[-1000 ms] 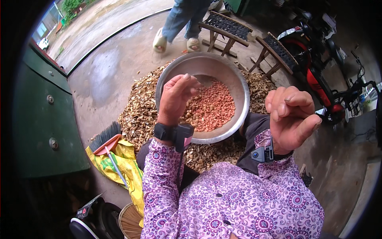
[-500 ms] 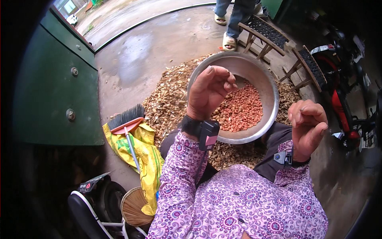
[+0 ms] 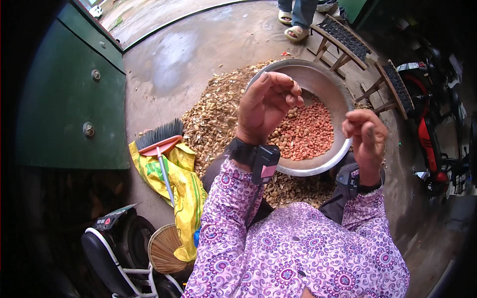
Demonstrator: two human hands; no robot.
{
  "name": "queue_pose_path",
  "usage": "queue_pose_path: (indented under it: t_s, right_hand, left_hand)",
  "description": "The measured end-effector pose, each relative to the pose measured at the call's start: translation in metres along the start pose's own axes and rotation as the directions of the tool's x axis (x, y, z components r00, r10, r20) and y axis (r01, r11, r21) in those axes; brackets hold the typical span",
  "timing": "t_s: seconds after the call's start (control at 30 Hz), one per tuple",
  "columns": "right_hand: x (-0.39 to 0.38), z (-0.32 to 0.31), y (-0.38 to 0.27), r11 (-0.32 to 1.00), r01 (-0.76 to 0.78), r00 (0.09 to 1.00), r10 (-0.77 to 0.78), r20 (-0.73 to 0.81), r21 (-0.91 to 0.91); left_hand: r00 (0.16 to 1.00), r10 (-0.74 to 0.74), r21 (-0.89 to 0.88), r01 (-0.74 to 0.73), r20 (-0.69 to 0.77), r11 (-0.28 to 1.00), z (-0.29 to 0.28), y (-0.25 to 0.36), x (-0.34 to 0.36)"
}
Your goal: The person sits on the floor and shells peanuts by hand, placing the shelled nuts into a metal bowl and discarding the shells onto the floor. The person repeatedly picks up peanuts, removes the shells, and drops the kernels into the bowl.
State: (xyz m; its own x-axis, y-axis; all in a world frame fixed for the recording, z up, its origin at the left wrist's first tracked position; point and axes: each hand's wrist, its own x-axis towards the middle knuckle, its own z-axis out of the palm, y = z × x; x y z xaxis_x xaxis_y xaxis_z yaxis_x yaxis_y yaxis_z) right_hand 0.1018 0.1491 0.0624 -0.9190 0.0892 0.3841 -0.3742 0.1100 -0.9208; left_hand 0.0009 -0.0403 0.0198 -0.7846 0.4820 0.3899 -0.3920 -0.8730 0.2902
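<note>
Now the right hand (image 3: 366, 141), fingers bent, is nearer the metal basin (image 3: 325, 79) than 0.5 s ago, while the left hand (image 3: 263, 109) stays curled over the basin's left side, the 2 apart, anything gripped impossible to tell, with reddish peanuts (image 3: 318, 130) lying inside the basin.

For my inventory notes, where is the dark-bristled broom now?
In the head view, the dark-bristled broom lies on the left, across the yellow sack, beside the peanut-shell heap.
</note>
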Motion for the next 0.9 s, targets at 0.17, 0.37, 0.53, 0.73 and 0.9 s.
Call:
queue_pose_path:
  t_s: [0.17,0.37,0.53,0.73,0.9]
  right_hand:
    - [0.006,-0.005,0.052,0.978,-0.204,0.978,0.205,0.028,-0.044]
    - [-0.005,-0.007,0.107,0.878,-0.458,0.878,0.471,0.082,-0.137]
    - [-0.013,-0.001,0.123,0.829,-0.544,0.821,0.558,0.123,-0.127]
    - [-0.021,-0.010,0.151,0.774,-0.478,0.811,0.571,0.130,-0.415]
    - [-0.031,-0.014,0.179,0.769,-0.460,0.783,0.587,0.206,-0.445]
  left_hand:
    - [0.998,-0.027,0.085,0.032,-0.052,0.996,0.001,-0.001,0.001]
    - [0.999,-0.018,0.094,0.022,-0.037,0.995,0.000,0.000,0.000]
    - [0.999,-0.001,0.106,0.005,-0.037,0.994,-0.004,0.000,-0.002]
    - [1.000,-0.005,0.128,0.003,0.012,0.992,-0.007,-0.008,0.002]
    - [1.000,0.006,0.141,-0.007,0.010,0.990,-0.010,-0.007,0.003]
